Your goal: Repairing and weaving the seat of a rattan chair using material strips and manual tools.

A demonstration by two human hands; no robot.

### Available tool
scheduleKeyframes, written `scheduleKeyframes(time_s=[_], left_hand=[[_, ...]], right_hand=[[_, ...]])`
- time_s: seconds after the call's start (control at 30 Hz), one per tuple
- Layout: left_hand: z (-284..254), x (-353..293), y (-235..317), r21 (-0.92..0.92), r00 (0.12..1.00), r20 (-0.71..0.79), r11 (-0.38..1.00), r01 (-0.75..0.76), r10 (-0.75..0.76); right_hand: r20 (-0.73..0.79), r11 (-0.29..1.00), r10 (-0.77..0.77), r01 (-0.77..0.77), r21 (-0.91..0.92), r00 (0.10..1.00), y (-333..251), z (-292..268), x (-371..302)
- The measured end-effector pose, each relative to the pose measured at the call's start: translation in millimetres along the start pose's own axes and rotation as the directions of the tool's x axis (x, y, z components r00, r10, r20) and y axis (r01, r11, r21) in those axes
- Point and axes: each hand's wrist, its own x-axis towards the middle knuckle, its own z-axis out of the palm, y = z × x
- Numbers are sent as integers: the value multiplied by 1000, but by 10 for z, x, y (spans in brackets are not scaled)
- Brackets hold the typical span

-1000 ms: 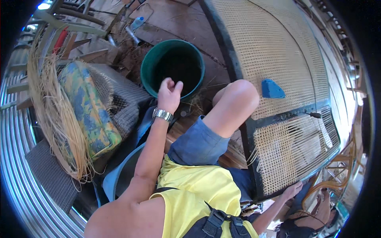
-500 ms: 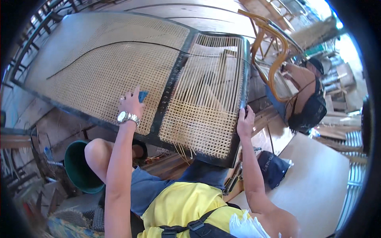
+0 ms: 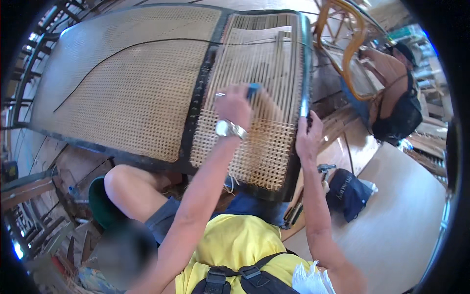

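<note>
A dark-framed panel (image 3: 188, 130) lies tilted across my lap, its two openings filled with woven cane. In the left opening the cane mesh (image 3: 147, 103) is full. The right opening has close mesh (image 3: 262, 161) at its near end and mostly lengthwise strands (image 3: 245, 59) beyond. My left hand (image 3: 234, 104), with a watch (image 3: 230, 128) on the wrist, is over the right opening where mesh meets strands. Its blurred fingers are closed on a small blue piece (image 3: 253, 90), its kind unclear. My right hand (image 3: 309, 136) grips the frame's right edge, fingertips partly hidden.
A long dark strand (image 3: 142, 45) arcs across both openings. Beyond the right edge stand a curved rattan frame (image 3: 353, 54) and a seated person (image 3: 394, 98). A dark blue bag (image 3: 348, 195) rests on a pale board (image 3: 396, 206). A green bucket (image 3: 100, 201) stands by my left knee.
My left hand has moved right with the blue piece, from the left mesh across the dark middle bar onto the right opening. My right hand stays on the frame edge. The view has shifted slightly.
</note>
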Motion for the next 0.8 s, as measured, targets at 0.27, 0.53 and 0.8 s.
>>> scheduleKeyframes(time_s=[0.27, 0.53, 0.8], left_hand=[[-861, 108, -933, 150, 904, -427, 986, 78, -7], [-1884, 176, -1622, -8, 858, -452, 963, 268, -243], [-3325, -3002, -753, -38, 756, -590, 945, 324, -283]], right_hand=[[45, 1000, -13, 13, 2, 999, 168, -104, 36], [65, 965, -155, 166, -204, 986, 364, -44, 176], [106, 718, -624, 622, -314, 774, -118, 19, 361]])
